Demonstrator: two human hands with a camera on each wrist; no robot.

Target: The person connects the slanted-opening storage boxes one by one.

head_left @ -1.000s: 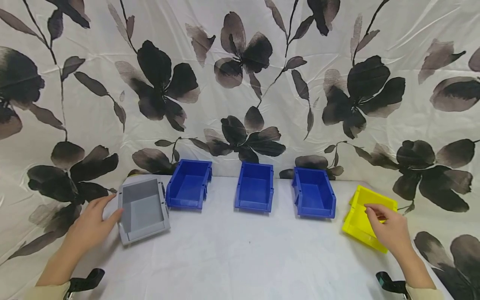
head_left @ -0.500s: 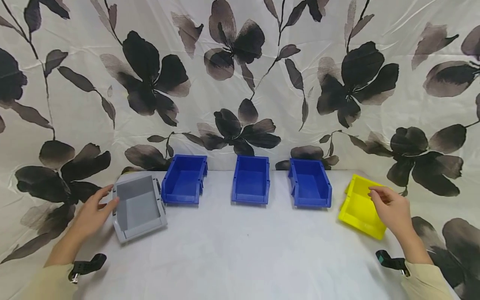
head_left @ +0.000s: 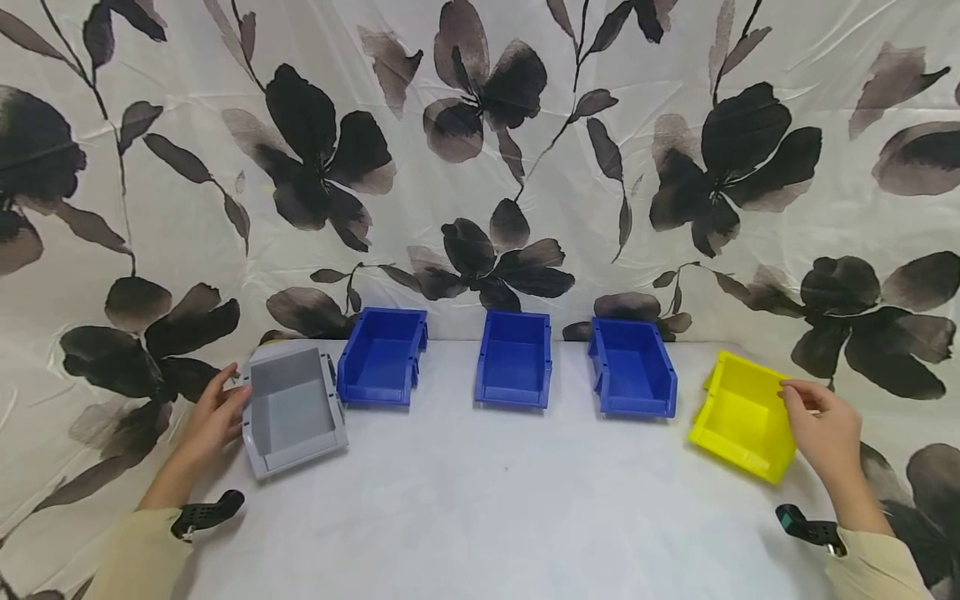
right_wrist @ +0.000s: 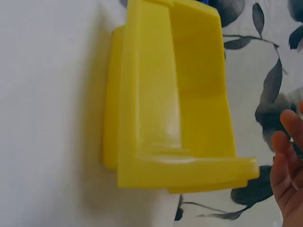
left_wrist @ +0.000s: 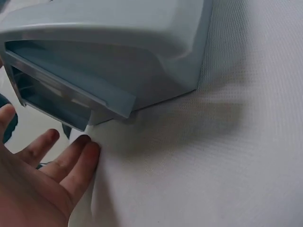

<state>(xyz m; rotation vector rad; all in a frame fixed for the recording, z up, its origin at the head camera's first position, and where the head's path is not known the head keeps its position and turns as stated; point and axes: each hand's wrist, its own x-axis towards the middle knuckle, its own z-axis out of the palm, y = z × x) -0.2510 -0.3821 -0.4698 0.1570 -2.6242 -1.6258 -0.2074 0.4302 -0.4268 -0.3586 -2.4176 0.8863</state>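
Observation:
My left hand (head_left: 213, 421) is beside the left wall of a grey plastic bin (head_left: 295, 408). In the left wrist view, the fingers (left_wrist: 78, 170) are spread and fairly straight below the grey bin's side (left_wrist: 156, 61), with nothing held. At the far right, my right hand (head_left: 828, 429) is by the right rim of a yellow plastic bin (head_left: 746, 417), fingers loosely bent. The right wrist view shows a gap between that hand (right_wrist: 289, 170) and the yellow bin (right_wrist: 156, 94). Both bins look empty inside.
Between them stand a left blue bin (head_left: 381, 358), a middle blue bin (head_left: 513, 360) and a right blue bin (head_left: 633, 367) along the back of the white-covered table (head_left: 495, 508). A floral cloth (head_left: 480, 175) hangs behind.
My right hand has shifted right, from over the yellow bin to its right rim. My left hand has moved slightly farther back along the grey bin. The bins keep their arrangement; the head view shifted.

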